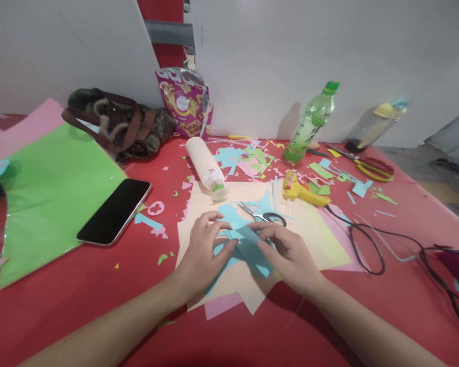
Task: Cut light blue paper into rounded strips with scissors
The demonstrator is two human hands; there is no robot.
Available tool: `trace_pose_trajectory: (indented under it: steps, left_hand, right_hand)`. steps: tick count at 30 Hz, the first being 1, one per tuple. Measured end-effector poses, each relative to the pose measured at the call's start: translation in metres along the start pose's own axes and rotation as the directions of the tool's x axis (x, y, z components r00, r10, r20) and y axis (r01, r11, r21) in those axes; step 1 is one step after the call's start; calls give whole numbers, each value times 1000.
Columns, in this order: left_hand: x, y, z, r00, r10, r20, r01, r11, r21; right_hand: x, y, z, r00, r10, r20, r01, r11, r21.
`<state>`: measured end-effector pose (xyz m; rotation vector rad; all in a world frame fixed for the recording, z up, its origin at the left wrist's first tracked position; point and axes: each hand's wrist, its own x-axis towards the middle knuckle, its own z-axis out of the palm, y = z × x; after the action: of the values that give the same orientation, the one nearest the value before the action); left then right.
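Note:
Between my hands is a piece of light blue paper [254, 251], tilted above the paper pile. My right hand [292, 255] pinches its right side with thumb and fingers. On its left side, my left hand [206, 250] has thumb and curled fingers at the edge. More blue paper lies beneath, partly hidden by my hands. Just beyond my fingertips rest small scissors [265, 216] with black handles, blades apart. Cream paper sheets [248, 300] lie under everything, over pink paper [222, 306].
A white bottle [204, 162] lies behind the sheets. A yellow glue gun [304, 193] trails a black cable [352, 244] at right. A phone [117, 211] rests partly on a green sheet pack [57, 193]. Farther back stand a green bottle [309, 125] and a snack bag [185, 104].

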<state>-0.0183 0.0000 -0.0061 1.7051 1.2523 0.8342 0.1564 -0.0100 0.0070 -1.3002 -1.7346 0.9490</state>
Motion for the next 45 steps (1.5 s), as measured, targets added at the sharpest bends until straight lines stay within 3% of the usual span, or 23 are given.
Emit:
trace_pose_trajectory:
  steps: [5,10,13,17,20,26,30,34,38,42,45]
  left_hand:
    - [1,8,-2,995,-10,101,26,986,-165]
    - [-2,14,-4,986,-111,122,141,953,-270]
    - [-4,15,-3,976,-121,179,166,951,-262]
    - [-4,13,-2,968,-45,247,56,998,-38]
    - [-4,12,-1,963,-39,267,35,999,19]
    - [-3,14,-2,952,-118,283,160,979,-130]
    - [-2,11,0,925,-193,326,296,907,-301]
    - [-2,9,3,894,-257,366,405,813,-419]
    - [-1,9,6,881,-281,382,452,738,-500]
    - [-2,9,8,864,-302,403,489,698,-523]
    - [-3,9,9,854,-319,411,509,679,-530]
  right_hand:
    - [3,-1,-1,982,186,35,-186,914,360]
    - [2,-4,2,941,283,186,-335,859,387]
    - [1,-4,4,927,283,244,-357,863,357]
    - [-1,-3,4,973,189,130,-194,980,30]
    - [-3,-3,4,985,119,123,-97,981,-169]
    - [-3,-4,3,992,7,129,24,971,-240]
    - [-3,1,3,989,-104,104,132,936,-326]
    - [-6,8,4,953,-281,110,302,876,-375]
    - [-8,14,4,874,-447,191,482,754,-447]
    - [-8,16,1,797,-507,328,598,591,-542]
    - [-6,14,-2,772,-498,395,628,501,-595]
